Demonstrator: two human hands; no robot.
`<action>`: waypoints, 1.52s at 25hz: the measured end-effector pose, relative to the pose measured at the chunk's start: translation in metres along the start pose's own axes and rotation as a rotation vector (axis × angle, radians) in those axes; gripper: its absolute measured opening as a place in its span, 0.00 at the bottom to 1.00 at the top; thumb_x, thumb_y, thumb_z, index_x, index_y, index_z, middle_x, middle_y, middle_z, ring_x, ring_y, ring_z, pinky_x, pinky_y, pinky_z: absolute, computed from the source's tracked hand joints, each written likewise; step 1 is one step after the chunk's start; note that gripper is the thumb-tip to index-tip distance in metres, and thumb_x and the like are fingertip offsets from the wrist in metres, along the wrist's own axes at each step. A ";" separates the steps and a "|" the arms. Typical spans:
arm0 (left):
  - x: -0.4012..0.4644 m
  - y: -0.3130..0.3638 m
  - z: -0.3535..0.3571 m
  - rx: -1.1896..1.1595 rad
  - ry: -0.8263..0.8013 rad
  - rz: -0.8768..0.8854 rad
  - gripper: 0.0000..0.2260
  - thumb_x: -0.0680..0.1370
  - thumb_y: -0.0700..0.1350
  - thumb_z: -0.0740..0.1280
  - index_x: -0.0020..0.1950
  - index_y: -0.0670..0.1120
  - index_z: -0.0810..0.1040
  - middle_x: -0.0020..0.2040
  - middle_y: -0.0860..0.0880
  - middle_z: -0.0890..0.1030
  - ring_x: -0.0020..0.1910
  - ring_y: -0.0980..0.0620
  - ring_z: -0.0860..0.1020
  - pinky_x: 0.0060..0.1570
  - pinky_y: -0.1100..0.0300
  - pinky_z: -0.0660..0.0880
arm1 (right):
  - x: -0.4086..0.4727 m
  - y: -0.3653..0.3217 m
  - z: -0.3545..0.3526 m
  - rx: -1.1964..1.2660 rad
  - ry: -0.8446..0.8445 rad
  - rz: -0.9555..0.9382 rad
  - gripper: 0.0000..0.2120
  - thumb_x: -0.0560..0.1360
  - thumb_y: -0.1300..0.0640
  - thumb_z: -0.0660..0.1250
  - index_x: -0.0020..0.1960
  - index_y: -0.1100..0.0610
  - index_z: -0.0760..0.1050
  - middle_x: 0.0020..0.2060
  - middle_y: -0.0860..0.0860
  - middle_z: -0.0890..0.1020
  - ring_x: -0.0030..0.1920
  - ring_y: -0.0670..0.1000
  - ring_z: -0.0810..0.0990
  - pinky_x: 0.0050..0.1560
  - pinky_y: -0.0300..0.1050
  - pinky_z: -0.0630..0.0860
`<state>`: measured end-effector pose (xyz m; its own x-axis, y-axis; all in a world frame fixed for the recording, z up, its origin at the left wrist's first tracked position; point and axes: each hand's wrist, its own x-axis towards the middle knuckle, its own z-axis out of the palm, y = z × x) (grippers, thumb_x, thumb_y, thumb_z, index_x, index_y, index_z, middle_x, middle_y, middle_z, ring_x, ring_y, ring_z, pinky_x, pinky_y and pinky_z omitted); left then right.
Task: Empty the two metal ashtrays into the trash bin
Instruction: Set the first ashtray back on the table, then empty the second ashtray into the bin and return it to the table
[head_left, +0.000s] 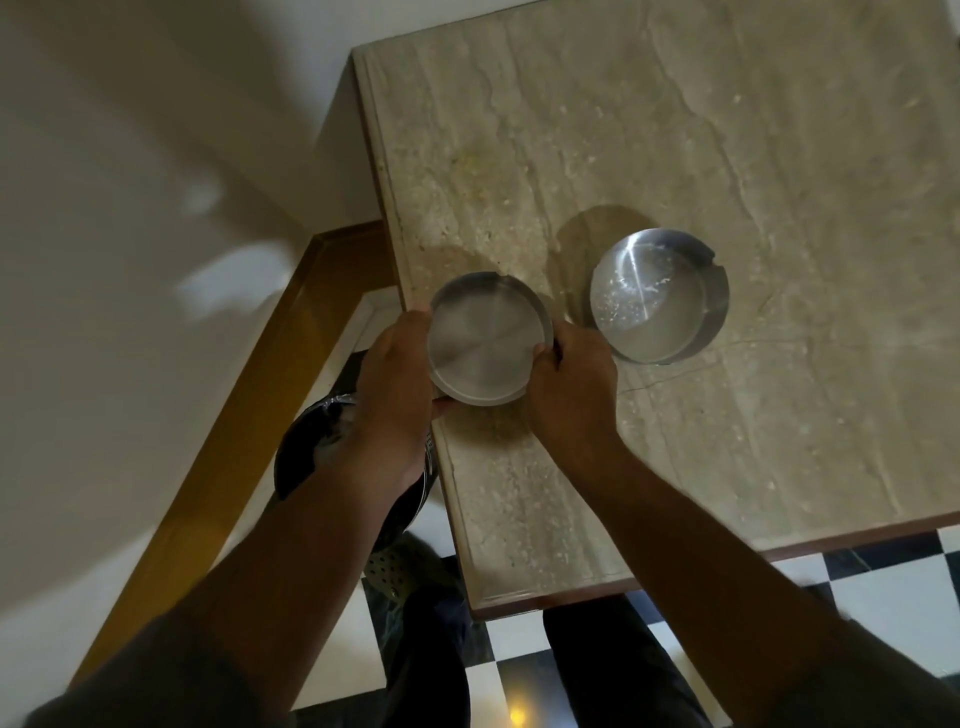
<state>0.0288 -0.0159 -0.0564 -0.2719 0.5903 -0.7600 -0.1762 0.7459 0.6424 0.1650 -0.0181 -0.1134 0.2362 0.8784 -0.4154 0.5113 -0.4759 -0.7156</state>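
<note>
I hold a round metal ashtray (485, 340) between both hands, just over the left edge of the stone table (675, 156). My left hand (395, 384) grips its left rim and my right hand (566, 384) its right rim. Its inside looks bare. A second metal ashtray (655, 301) stands on the table to the right, with small flecks of ash on its floor. The trash bin (306, 452), lined with a dark bag, sits on the floor below my left forearm and is mostly hidden by it.
A white wall with a wooden skirting (249, 415) runs along the left. The floor is black and white checked tile (519, 670). My legs and a shoe (405, 571) show below the table's near corner.
</note>
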 end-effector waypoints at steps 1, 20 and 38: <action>0.001 0.001 0.001 0.003 0.013 -0.006 0.17 0.81 0.58 0.60 0.65 0.54 0.80 0.63 0.47 0.83 0.61 0.46 0.81 0.45 0.54 0.81 | 0.001 0.001 0.001 -0.003 -0.001 -0.008 0.11 0.79 0.60 0.60 0.54 0.64 0.78 0.50 0.62 0.81 0.50 0.59 0.80 0.41 0.38 0.67; -0.070 -0.066 0.082 -0.005 -0.093 -0.144 0.13 0.85 0.52 0.57 0.55 0.52 0.80 0.50 0.49 0.84 0.51 0.50 0.83 0.55 0.53 0.80 | -0.054 0.056 -0.079 0.366 0.151 0.366 0.10 0.79 0.54 0.60 0.50 0.41 0.78 0.50 0.49 0.83 0.53 0.51 0.82 0.58 0.53 0.79; -0.031 -0.018 0.152 -0.053 -0.135 -0.038 0.30 0.74 0.63 0.61 0.74 0.54 0.74 0.66 0.45 0.83 0.62 0.46 0.84 0.62 0.42 0.80 | 0.034 0.035 -0.114 0.326 0.237 0.351 0.08 0.74 0.62 0.65 0.43 0.50 0.78 0.37 0.44 0.81 0.40 0.48 0.82 0.40 0.42 0.81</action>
<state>0.1840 -0.0003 -0.0593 -0.1348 0.6006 -0.7881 -0.2346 0.7534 0.6143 0.2849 0.0001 -0.0883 0.5461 0.6316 -0.5504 0.0936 -0.6989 -0.7091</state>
